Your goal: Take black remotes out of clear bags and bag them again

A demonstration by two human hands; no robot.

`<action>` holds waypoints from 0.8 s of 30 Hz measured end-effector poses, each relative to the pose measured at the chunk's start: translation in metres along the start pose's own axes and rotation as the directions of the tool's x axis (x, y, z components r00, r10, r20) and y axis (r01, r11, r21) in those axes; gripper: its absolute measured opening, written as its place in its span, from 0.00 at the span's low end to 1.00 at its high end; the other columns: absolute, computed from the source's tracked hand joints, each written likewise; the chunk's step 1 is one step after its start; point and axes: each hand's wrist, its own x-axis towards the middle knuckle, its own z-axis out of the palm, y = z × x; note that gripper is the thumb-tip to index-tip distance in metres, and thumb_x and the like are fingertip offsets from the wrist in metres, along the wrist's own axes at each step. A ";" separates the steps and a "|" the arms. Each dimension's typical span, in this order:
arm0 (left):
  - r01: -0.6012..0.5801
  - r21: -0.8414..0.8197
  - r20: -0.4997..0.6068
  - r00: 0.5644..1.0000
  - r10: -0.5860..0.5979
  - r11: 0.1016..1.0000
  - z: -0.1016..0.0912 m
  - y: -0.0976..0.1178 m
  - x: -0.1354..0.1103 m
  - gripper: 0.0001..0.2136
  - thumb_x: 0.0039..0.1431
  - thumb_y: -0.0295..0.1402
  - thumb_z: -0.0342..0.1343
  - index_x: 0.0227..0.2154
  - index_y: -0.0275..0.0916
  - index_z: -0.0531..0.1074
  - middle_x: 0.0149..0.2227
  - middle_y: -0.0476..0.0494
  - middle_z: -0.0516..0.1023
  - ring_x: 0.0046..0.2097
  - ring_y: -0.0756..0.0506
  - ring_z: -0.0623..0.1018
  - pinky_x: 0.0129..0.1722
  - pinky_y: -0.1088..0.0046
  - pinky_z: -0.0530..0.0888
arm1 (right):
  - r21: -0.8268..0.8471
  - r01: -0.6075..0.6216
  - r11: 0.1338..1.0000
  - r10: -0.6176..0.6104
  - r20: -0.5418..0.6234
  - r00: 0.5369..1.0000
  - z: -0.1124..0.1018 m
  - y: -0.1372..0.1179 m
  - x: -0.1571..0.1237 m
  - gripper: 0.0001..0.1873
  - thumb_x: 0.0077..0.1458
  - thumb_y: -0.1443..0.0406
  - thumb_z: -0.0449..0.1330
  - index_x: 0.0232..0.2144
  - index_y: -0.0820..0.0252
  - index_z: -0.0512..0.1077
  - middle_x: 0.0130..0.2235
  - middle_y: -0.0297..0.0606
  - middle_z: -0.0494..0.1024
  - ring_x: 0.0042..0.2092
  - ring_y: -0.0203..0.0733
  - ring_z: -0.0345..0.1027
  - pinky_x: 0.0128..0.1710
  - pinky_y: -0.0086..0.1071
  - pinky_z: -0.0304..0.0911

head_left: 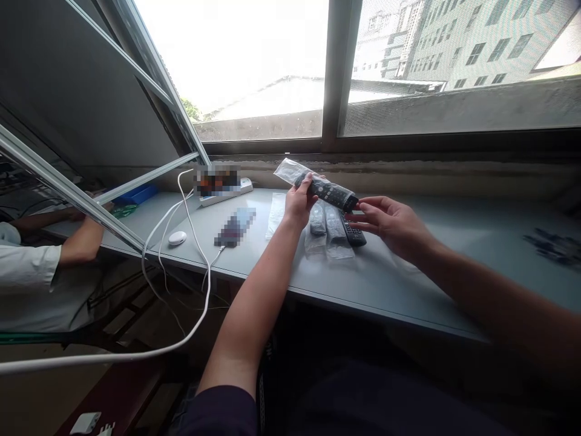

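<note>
Bagged remote (330, 192) gripped in left hand (299, 201), right hand (391, 221) at lower end.

Sole evident source is daylight from the window (336, 72) ahead: left pane (236, 48) burnt out to near-featureless white, right pane (454, 60) hazy through mesh with faint moiré at upper right. Worktop (481, 236) reads pale with a soft sheen near centre, dimming rightward, near-black shadow below its front edge; glints whiten the clear sleeve (287, 170) in the left hand (299, 203). Wide-angle stretch slants the metal frame (68, 189), dark pieces (554, 247) at far right look smeared, and pixelation masks two patches left of centre.
</note>
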 end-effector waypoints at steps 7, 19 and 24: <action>-0.044 -0.127 -0.111 0.993 0.030 0.991 -0.005 0.000 0.006 0.19 0.67 0.38 0.75 0.58 0.43 0.84 0.51 0.42 0.90 0.44 0.48 0.88 0.35 0.81 0.81 | -0.028 -0.006 1.000 0.008 0.046 0.999 0.001 -0.009 -0.005 0.10 0.67 0.56 0.77 0.44 0.53 0.86 0.57 0.45 0.89 0.57 0.58 0.88 0.60 0.55 0.85; -0.013 -0.125 -0.072 0.997 0.004 0.992 -0.003 0.000 0.003 0.12 0.76 0.39 0.66 0.52 0.35 0.85 0.53 0.37 0.90 0.45 0.48 0.88 0.31 0.82 0.78 | 0.004 -0.024 1.000 0.024 0.130 0.991 0.000 -0.011 -0.007 0.15 0.62 0.53 0.79 0.46 0.53 0.87 0.58 0.47 0.88 0.62 0.62 0.84 0.59 0.54 0.85; 0.020 -0.178 -0.078 0.996 -0.034 0.984 -0.001 0.001 0.002 0.18 0.71 0.40 0.72 0.58 0.37 0.83 0.51 0.38 0.90 0.43 0.48 0.88 0.31 0.82 0.80 | -0.007 -0.019 1.000 0.019 0.117 0.993 0.000 -0.011 -0.006 0.14 0.62 0.53 0.79 0.45 0.52 0.87 0.60 0.45 0.87 0.64 0.63 0.83 0.58 0.56 0.85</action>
